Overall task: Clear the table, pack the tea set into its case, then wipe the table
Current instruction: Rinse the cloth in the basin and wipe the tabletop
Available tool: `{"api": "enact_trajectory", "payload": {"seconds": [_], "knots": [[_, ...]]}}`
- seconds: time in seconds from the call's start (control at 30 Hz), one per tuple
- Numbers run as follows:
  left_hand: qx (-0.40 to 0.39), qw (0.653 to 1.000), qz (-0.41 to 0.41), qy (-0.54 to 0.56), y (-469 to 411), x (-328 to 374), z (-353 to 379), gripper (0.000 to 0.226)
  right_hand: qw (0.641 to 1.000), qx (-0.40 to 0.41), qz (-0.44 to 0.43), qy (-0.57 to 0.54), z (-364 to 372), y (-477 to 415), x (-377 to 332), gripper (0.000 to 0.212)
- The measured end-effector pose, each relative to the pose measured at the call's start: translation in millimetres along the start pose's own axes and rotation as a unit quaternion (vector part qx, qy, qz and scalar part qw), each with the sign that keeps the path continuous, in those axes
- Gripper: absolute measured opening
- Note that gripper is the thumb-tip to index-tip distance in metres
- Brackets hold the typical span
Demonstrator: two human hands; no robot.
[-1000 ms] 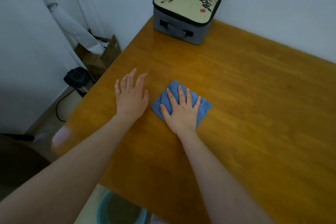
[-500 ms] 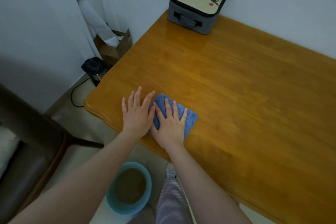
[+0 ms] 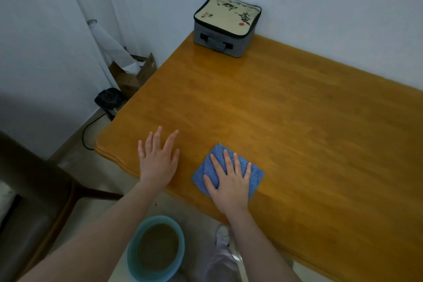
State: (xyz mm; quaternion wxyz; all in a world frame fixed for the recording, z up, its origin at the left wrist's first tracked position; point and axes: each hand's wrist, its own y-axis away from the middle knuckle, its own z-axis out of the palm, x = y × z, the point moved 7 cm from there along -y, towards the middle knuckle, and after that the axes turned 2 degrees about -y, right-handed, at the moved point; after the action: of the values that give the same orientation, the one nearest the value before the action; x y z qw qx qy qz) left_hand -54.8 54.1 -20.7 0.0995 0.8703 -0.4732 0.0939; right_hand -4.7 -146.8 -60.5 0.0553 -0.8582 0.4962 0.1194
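Since half a second ago the right grip (image 3: pixel 230 186), flat and released, has pushed the cloth (image 3: pixel 256 175) clear of the flat left grip (image 3: pixel 158 162). Pressed but unpinched near the tabletop (image 3: pixel 297 121) edge at lower centre, it may slip off.

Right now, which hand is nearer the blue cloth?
Right. The right hand lies flat on the blue cloth, fingers straight. The left hand rests on the table to the cloth's left, not touching it.
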Motion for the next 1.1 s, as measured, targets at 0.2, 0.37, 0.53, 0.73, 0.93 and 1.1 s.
{"api": "enact_trajectory", "payload": {"seconds": [0.2, 0.37, 0.53, 0.73, 0.93, 1.1], "knots": [[-0.023, 0.999, 0.041, -0.022, -29, 37, 13, 0.058, 0.999, 0.003, 0.042, 0.006, -17, -34, 66, 0.063], [-0.044, 0.996, 0.064, -0.052, -68, 71, 30, 0.060, 0.998, -0.001, 0.063, 0.010, -29, -87, 106, 0.065], [-0.049, 0.992, 0.087, -0.077, -121, 113, 39, 0.060, 0.998, -0.008, 0.055, 0.013, -39, -147, 136, 0.065], [-0.026, 0.976, 0.166, -0.141, -196, 172, 41, 0.057, 0.998, -0.002, 0.063, 0.024, -50, -241, 179, 0.067], [-0.018, 0.980, 0.152, -0.130, -268, 206, 45, 0.056, 0.998, 0.005, 0.054, 0.035, -62, -332, 215, 0.063], [-0.029, 0.977, 0.171, -0.123, -305, 221, 63, 0.056, 0.998, 0.014, 0.049, 0.046, -73, -402, 235, 0.064]]}}
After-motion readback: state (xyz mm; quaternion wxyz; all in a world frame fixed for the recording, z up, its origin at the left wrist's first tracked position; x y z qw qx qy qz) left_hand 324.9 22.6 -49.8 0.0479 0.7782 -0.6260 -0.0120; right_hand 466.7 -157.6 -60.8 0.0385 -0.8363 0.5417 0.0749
